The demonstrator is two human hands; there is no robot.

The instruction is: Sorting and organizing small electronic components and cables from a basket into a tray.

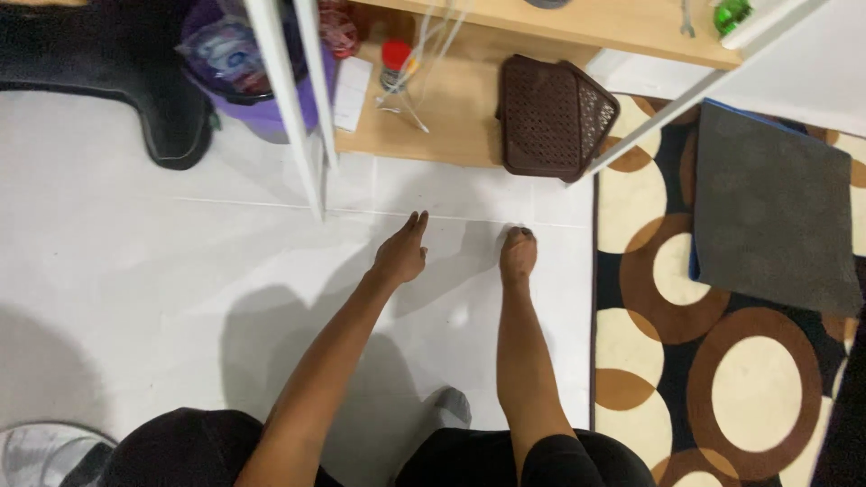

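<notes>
My left hand reaches forward and down over the white tiled floor. Its fingers are straight and it holds nothing. Just to its right stands my bare leg, with the foot planted on the tiles. Ahead of the hand is a low wooden shelf, and a brown perforated plastic tray leans on it. My right hand is out of view.
White frame legs stand in front of a purple bucket stuffed with bags. A red-capped bottle sits on the shelf. On the right lies a circle-patterned rug with a grey mat on it. A black object is at far left.
</notes>
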